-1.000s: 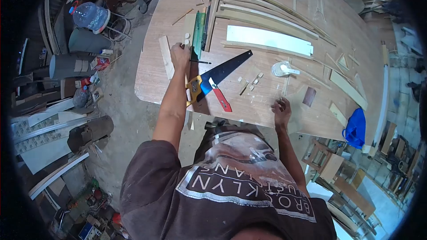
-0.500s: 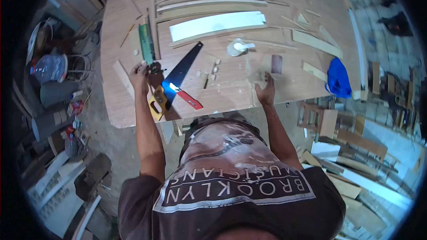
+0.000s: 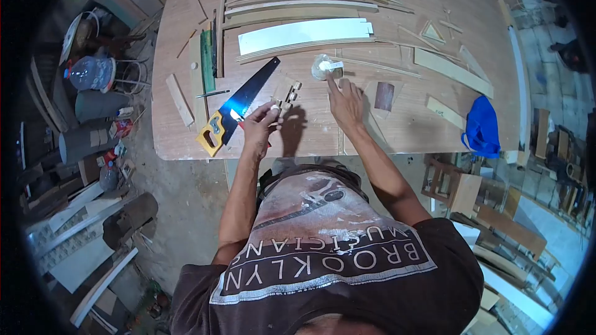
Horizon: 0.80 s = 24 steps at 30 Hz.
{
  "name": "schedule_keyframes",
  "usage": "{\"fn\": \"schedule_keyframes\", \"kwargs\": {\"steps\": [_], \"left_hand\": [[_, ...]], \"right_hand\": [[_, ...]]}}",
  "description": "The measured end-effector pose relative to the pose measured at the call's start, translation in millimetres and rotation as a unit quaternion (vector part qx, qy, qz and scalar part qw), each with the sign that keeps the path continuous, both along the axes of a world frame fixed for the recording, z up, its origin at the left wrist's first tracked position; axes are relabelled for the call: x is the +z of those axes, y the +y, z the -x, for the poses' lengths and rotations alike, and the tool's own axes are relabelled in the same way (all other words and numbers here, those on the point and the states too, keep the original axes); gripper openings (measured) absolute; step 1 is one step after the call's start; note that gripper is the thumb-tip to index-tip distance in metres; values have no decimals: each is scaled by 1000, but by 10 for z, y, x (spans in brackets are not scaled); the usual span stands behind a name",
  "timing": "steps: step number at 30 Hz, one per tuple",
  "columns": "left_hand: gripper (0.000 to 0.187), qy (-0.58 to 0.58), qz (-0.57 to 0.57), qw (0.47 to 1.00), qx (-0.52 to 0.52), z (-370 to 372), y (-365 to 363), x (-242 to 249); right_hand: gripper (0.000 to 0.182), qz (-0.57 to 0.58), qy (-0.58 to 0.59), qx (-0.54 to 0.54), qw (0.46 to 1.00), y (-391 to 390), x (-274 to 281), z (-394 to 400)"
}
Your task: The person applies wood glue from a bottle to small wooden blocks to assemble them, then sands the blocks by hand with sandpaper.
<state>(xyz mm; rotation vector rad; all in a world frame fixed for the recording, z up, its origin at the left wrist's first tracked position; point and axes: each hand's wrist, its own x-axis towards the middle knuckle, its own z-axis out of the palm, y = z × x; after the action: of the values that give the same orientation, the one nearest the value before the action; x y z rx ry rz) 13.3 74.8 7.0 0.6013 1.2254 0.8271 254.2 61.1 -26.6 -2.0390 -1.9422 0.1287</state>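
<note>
Head view: our left hand (image 3: 263, 126) pinches a pale piece (image 3: 274, 108); our right hand (image 3: 347, 105), fingers extended, sits by the cup (image 3: 320, 69), which a careless nudge might tip.

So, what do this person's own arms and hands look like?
The left hand and right hand are bare, without gloves, and the forearms are uncovered too. Above them come short, dark brownish sleeves, part of a T-shirt printed with pale capitals reading "BROOKLYN MUSICIANS".
</note>
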Motion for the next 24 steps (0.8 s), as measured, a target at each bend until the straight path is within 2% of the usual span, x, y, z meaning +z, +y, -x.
{"fn": "schedule_keyframes", "kwargs": {"steps": [2,4,5,8,9,11,14,17,19,20,22,23,24], "left_hand": [[31,5,2,1000,3,-116,-100,51],[31,-26,5,999,33,-216,-197,130],[30,-52,18,997,50,-249,-244,178],[31,-127,41,986,96,-344,-345,400],[31,-125,40,985,116,-352,-387,432],[31,-225,19,968,109,-363,-433,502],[30,-270,8,954,132,-405,-496,660],[36,-270,-24,952,144,-486,-554,776],[37,-252,-45,956,142,-494,-570,771],[37,-235,-61,960,136,-504,-577,763],[36,-219,-66,966,122,-513,-546,758],[36,-202,-71,970,114,-515,-515,760],[36,-206,-72,971,103,-526,-477,782]], "right_hand": [[47,-16,9,20,1000,222,-157,-25],[41,-22,-52,34,998,348,-343,-102],[33,-85,-68,55,993,359,-378,-138],[29,-95,-50,114,988,457,-424,-240],[20,-118,-53,125,984,481,-376,-253],[17,-120,-47,156,979,527,-421,-309],[8,-128,-37,184,974,563,-428,-374],[13,-88,-46,195,976,505,-413,-420],[24,-84,51,177,979,319,-290,-442],[24,-84,50,173,980,152,-260,-479],[56,-10,38,107,993,-244,-191,-565],[56,-14,36,97,995,-464,-163,-587],[68,67,18,46,997,-698,-148,-596]]}}
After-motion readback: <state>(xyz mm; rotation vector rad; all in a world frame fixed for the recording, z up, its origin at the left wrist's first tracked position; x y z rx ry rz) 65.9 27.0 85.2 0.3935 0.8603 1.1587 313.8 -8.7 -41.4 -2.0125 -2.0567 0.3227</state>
